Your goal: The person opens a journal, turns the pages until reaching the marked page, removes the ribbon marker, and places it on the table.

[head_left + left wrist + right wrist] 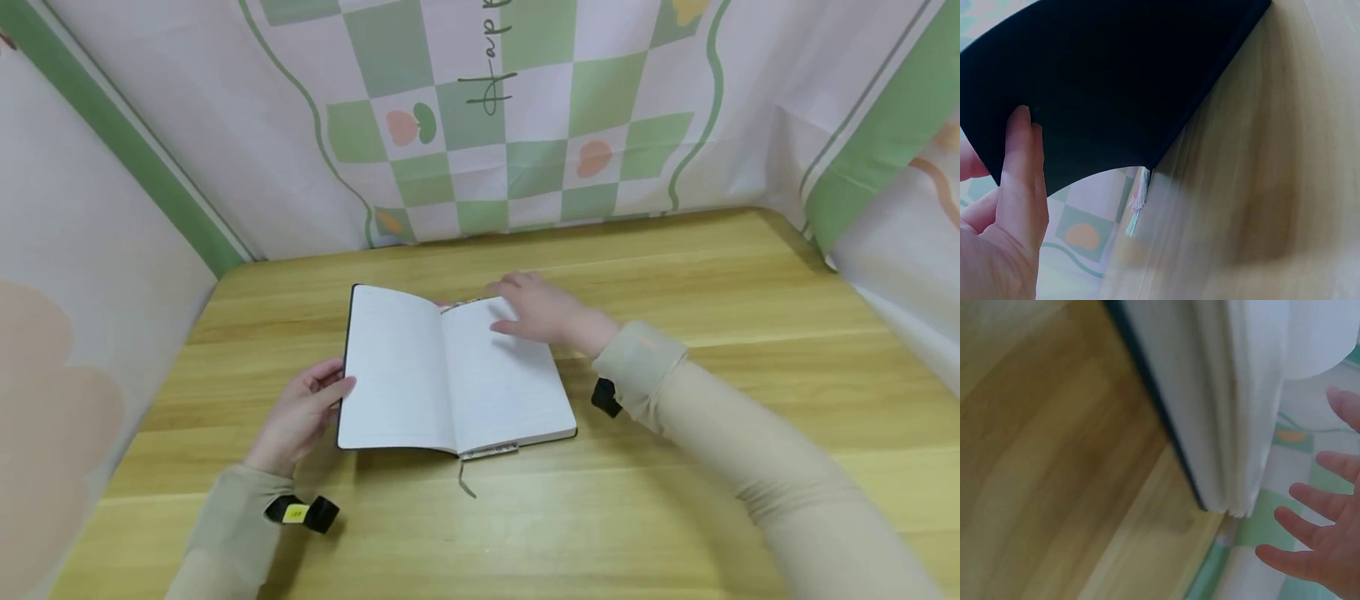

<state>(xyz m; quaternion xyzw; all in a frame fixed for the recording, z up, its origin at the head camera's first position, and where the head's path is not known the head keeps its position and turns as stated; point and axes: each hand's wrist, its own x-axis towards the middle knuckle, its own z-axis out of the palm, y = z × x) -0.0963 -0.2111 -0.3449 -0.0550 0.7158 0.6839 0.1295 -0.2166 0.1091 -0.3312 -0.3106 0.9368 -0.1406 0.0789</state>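
Observation:
A notebook (397,375) with blank-looking white pages lies open on the table. My left hand (296,417) holds its left edge, thumb on the page side and fingers behind the black cover (1116,75), which tilts up off the wood in the left wrist view. Over the upper right corner of the right page hovers my right hand (543,312), its fingers spread; the right wrist view shows them beside the page block (1229,412), holding nothing. A patterned strip (491,452) pokes out at the spine's bottom beside a thin ribbon (467,482). A pale tassel (1140,200) hangs from the spine's top end.
Wood-grain tabletop (675,500) surrounds the notebook. A checkered green and white cloth (525,108) hangs along the back edge, with more cloth at both sides. Each wrist wears a black camera strap (322,514).

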